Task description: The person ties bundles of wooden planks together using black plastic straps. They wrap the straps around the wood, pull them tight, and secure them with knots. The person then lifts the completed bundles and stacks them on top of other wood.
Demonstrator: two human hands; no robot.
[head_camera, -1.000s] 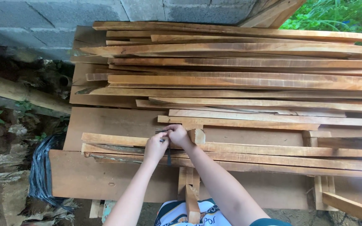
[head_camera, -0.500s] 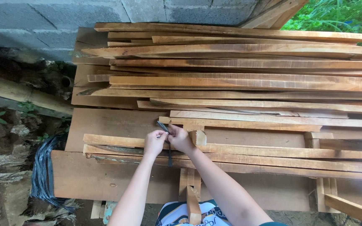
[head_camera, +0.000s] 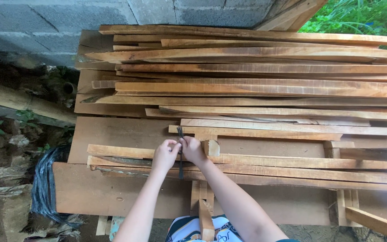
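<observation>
Both hands have edged up, left hand (head_camera: 165,154) and right hand (head_camera: 193,150) fingers pinching a thin dark strap (head_camera: 180,154) over rough planks (head_camera: 256,85).

No packages, labels, signs or screens show anywhere; only a crumpled black plastic sheet (head_camera: 45,183) lies at the near left.

Thin dark strip (head_camera: 180,152): middle section hidden between left hand (head_camera: 165,155) and right hand (head_camera: 193,150); kind too small to tell. Both forearms cut off by bottom edge. Stacked planks (head_camera: 265,89) ran out past right edge; right ends not seen. Black plastic sheet (head_camera: 45,183): partly hidden under brown board (head_camera: 108,192).
</observation>
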